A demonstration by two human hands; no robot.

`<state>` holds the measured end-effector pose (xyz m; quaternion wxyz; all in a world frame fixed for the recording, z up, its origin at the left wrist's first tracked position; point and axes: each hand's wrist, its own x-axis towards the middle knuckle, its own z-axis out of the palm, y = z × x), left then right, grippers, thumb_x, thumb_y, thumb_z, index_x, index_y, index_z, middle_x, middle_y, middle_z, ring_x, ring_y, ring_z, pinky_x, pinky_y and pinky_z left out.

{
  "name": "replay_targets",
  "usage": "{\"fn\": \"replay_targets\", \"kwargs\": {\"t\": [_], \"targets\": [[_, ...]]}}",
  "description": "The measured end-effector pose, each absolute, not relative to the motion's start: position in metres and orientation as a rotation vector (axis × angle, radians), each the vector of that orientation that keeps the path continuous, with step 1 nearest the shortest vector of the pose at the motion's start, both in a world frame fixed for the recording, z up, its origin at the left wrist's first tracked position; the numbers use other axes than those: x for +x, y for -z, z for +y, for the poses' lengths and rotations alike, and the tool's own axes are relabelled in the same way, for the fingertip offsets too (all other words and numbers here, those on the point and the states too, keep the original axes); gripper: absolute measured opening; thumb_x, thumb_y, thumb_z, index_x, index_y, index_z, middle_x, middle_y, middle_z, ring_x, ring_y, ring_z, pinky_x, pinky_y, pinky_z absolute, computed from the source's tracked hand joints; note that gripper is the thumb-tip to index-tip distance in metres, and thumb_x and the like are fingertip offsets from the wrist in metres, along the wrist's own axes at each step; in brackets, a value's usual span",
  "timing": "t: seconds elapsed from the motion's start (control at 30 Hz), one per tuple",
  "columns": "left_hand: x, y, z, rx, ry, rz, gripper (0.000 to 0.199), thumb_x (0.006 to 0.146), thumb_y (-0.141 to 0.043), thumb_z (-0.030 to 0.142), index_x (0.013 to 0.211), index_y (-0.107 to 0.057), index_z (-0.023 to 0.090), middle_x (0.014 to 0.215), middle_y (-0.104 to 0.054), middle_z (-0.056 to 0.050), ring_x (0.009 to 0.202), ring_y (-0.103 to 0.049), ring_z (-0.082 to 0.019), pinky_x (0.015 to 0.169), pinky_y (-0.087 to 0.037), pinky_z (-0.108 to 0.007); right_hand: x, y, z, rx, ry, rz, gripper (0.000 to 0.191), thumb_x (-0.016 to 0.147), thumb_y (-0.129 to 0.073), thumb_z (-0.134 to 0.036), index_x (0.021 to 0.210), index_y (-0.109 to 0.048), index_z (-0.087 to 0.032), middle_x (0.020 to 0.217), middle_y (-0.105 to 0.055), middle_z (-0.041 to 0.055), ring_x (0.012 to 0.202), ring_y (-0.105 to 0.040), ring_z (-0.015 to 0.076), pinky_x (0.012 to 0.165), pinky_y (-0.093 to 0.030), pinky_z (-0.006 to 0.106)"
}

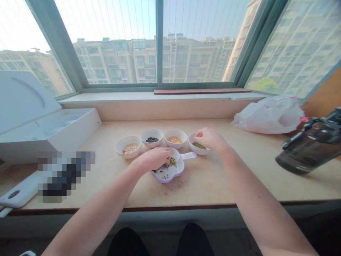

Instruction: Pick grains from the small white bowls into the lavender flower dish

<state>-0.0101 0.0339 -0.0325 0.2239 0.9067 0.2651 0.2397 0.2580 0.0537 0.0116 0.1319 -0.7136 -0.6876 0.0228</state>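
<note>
My left hand [153, 159] hangs with its fingers curled over a small white dish with a lilac rim [163, 177], which has a short handle and holds a scatter of mixed beans and grains. My right hand [210, 139] pinches just above a white bowl of green mung beans [199, 148]. What each hand's fingers contain is hidden. Behind the dish stand a white bowl of black beans [151, 137] and a white bowl of yellow grains [175, 139]. A white bowl of pale flakes [128, 148] sits furthest left.
All of this stands on a beige stone window ledge [213, 167]. A white open box [50, 131] is at left, with a pixelated object [65, 176] and a white flat device [18, 190] in front. A white plastic bag [269, 115] and a dark tumbler [310, 142] are at right.
</note>
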Motion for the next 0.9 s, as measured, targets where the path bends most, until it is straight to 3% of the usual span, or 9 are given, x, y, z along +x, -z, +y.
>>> {"fn": "replay_targets", "kwargs": {"t": [0.27,0.5,0.6,0.73,0.9], "targets": [[-0.011,0.035,0.029,2.447,-0.605,0.889,0.025,0.080,-0.063,0.016,0.057,-0.054,0.023,0.069,-0.055,-0.004,0.069,-0.053,-0.021,0.084,-0.046,-0.033,0.257,-0.013,0.050,-2.076,-0.155,-2.002,0.015,0.076,-0.064,-0.027,0.079,-0.078,-0.023,0.083,-0.078,0.0072,0.073,-0.069,0.0219,0.060,-0.042,0.030],[-0.022,0.004,0.032,2.511,-0.731,1.074,0.020,0.097,-0.045,0.023,0.078,-0.052,0.022,0.086,-0.057,-0.005,0.083,-0.056,-0.021,0.087,-0.042,-0.032,0.253,-0.014,0.049,-2.006,-0.040,-1.961,0.023,0.082,-0.061,-0.034,0.089,-0.080,-0.022,0.095,-0.078,0.0088,0.086,-0.070,0.0253,0.067,-0.045,0.031],[-0.033,-0.003,0.047,2.486,-0.818,1.332,0.021,0.100,-0.038,0.027,0.085,-0.053,0.021,0.097,-0.060,-0.008,0.091,-0.058,-0.022,0.088,-0.042,-0.034,0.240,-0.014,0.045,-1.752,-0.054,-1.982,0.026,0.087,-0.060,-0.036,0.092,-0.080,-0.020,0.088,-0.077,0.0087,0.083,-0.069,0.0235,0.071,-0.046,0.031],[-0.045,-0.001,0.064,2.431,-0.748,1.717,0.023,0.100,-0.039,0.026,0.093,-0.060,0.018,0.105,-0.064,-0.011,0.100,-0.061,-0.024,0.091,-0.042,-0.036,0.209,-0.008,0.031,-1.278,-0.369,-2.153,0.022,0.088,-0.065,-0.039,0.090,-0.080,-0.021,0.078,-0.074,0.0033,0.070,-0.064,0.0175,0.066,-0.047,0.029],[-0.047,-0.001,0.068,2.465,-0.543,1.880,0.026,0.095,-0.044,0.020,0.086,-0.068,0.018,0.103,-0.071,-0.012,0.103,-0.063,-0.027,0.092,-0.041,-0.037,0.176,0.004,0.016,-0.983,-0.490,-2.448,0.017,0.087,-0.064,-0.021,0.092,-0.080,-0.018,0.086,-0.077,0.0059,0.078,-0.067,0.0193,0.076,-0.050,0.033]]}}
